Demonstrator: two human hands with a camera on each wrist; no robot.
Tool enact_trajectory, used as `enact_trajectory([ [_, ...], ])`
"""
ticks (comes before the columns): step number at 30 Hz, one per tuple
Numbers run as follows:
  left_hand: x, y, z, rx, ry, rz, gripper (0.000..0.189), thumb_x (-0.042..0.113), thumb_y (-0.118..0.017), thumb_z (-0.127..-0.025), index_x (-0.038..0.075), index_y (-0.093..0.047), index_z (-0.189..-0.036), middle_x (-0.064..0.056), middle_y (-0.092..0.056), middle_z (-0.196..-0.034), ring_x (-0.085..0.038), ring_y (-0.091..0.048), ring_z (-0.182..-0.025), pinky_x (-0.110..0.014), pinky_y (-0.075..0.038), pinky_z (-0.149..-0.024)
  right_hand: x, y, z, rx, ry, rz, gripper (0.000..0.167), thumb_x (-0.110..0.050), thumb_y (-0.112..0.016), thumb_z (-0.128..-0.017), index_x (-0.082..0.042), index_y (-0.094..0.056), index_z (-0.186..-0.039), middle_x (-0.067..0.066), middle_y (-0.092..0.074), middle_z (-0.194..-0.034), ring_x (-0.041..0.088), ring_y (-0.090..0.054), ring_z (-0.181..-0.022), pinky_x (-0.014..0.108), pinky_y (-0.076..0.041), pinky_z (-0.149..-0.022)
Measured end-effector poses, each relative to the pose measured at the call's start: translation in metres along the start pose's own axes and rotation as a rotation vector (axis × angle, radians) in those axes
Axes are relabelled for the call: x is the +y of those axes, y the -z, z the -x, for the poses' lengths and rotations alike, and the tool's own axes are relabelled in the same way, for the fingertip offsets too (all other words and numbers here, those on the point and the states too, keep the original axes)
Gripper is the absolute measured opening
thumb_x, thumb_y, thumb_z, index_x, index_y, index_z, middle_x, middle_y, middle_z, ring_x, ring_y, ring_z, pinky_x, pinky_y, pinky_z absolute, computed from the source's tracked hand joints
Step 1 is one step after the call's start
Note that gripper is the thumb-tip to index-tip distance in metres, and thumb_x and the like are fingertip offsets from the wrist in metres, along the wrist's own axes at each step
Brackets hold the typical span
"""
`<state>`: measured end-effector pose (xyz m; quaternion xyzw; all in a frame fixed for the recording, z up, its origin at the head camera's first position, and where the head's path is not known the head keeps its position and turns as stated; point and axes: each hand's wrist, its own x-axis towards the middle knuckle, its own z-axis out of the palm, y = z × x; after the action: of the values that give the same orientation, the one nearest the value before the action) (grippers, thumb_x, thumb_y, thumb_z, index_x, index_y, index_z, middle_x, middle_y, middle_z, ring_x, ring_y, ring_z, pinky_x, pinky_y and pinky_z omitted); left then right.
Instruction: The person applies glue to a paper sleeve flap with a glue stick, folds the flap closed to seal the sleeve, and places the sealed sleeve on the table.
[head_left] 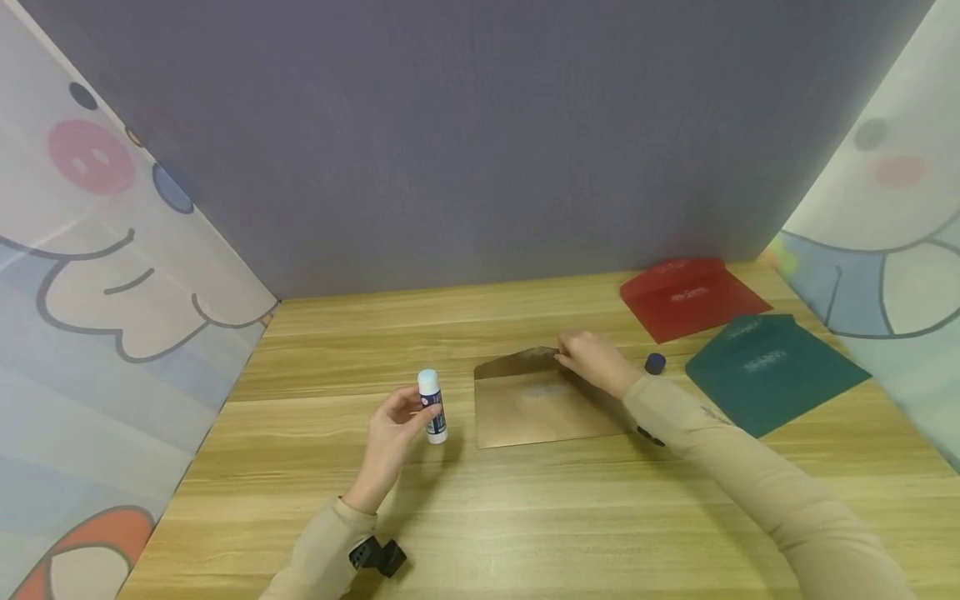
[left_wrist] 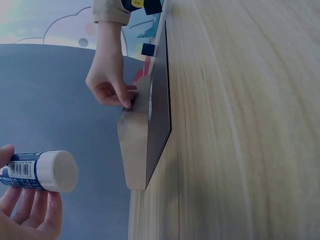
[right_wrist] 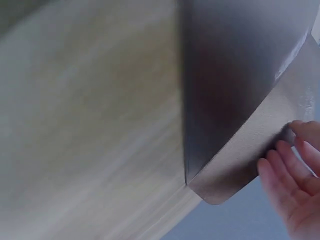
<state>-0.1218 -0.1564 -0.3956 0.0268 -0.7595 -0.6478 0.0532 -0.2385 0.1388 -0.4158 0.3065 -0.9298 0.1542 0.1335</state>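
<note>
My left hand (head_left: 395, 437) grips a glue stick (head_left: 433, 407), uncapped and upright, a little left of a brown envelope (head_left: 540, 412). The left wrist view shows the same glue stick (left_wrist: 35, 170) with its white base toward the camera. With thumb and fingers my right hand (head_left: 596, 362) pinches the edge of the envelope's raised flap. In the right wrist view the flap (right_wrist: 240, 160) stands up from the envelope body (right_wrist: 235, 75), with the right hand (right_wrist: 295, 180) at its edge. A dark blue cap (head_left: 655, 363) lies on the table just right of the right hand.
A red envelope (head_left: 690, 300) and a green envelope (head_left: 772, 375) lie at the right of the wooden table (head_left: 315, 367), flaps unfolded, with whitish marks on them. A grey panel (head_left: 480, 150) stands behind the table. Cartoon-printed cloths (head_left: 97, 275) flank both sides.
</note>
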Motion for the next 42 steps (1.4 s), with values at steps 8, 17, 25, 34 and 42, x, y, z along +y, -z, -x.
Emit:
enact_trajectory([
  [8,-0.002,-0.001,-0.001,0.005,0.010,-0.002,0.031,0.006,-0.069,-0.075,-0.001,-0.058,-0.103,-0.004,-0.058,-0.093,-0.014,-0.057,-0.086,-0.029,-0.046,-0.079,-0.007,0.007,0.010,-0.252,-0.004,-0.026,0.012,-0.010,-0.063,-0.081,-0.002,-0.064,-0.090,0.008,-0.062,-0.086,0.022,-0.060,-0.077,0.031,-0.050,-0.065],
  [17,-0.002,0.000,-0.002,0.003,0.004,-0.004,0.030,0.006,-0.069,-0.075,0.000,-0.058,-0.103,-0.005,-0.058,-0.094,-0.014,-0.057,-0.086,-0.030,-0.046,-0.079,0.000,0.020,0.017,-0.454,-0.065,-0.181,0.034,-0.006,-0.067,-0.077,0.002,-0.058,-0.109,0.015,-0.058,-0.108,0.032,-0.052,-0.103,0.039,-0.045,-0.084],
  [25,-0.001,0.000,-0.003,-0.012,-0.008,-0.038,0.031,0.004,-0.068,-0.075,0.000,-0.059,-0.104,-0.010,-0.060,-0.095,-0.014,-0.057,-0.085,-0.030,-0.047,-0.078,0.009,0.022,0.023,-0.448,-0.018,-0.218,0.055,-0.015,-0.076,-0.068,0.004,-0.054,-0.115,0.020,-0.052,-0.116,0.036,-0.048,-0.108,0.043,-0.043,-0.087],
  [34,0.000,0.001,-0.005,-0.069,0.008,-0.055,0.033,0.013,-0.070,-0.075,0.003,-0.059,-0.105,-0.011,-0.060,-0.099,-0.018,-0.056,-0.090,-0.031,-0.046,-0.079,0.020,0.015,0.030,-0.414,0.054,-0.230,0.072,-0.018,-0.079,-0.063,0.007,-0.046,-0.123,0.027,-0.042,-0.126,0.041,-0.042,-0.113,0.048,-0.040,-0.089],
  [42,0.002,-0.002,-0.010,-0.108,-0.018,-0.087,0.035,0.012,-0.070,-0.075,0.001,-0.059,-0.107,-0.011,-0.060,-0.100,-0.019,-0.057,-0.088,-0.031,-0.047,-0.078,0.020,0.014,0.028,-0.441,0.008,-0.224,0.082,-0.024,-0.079,-0.063,0.006,-0.040,-0.128,0.033,-0.031,-0.131,0.048,-0.031,-0.118,0.055,-0.033,-0.092],
])
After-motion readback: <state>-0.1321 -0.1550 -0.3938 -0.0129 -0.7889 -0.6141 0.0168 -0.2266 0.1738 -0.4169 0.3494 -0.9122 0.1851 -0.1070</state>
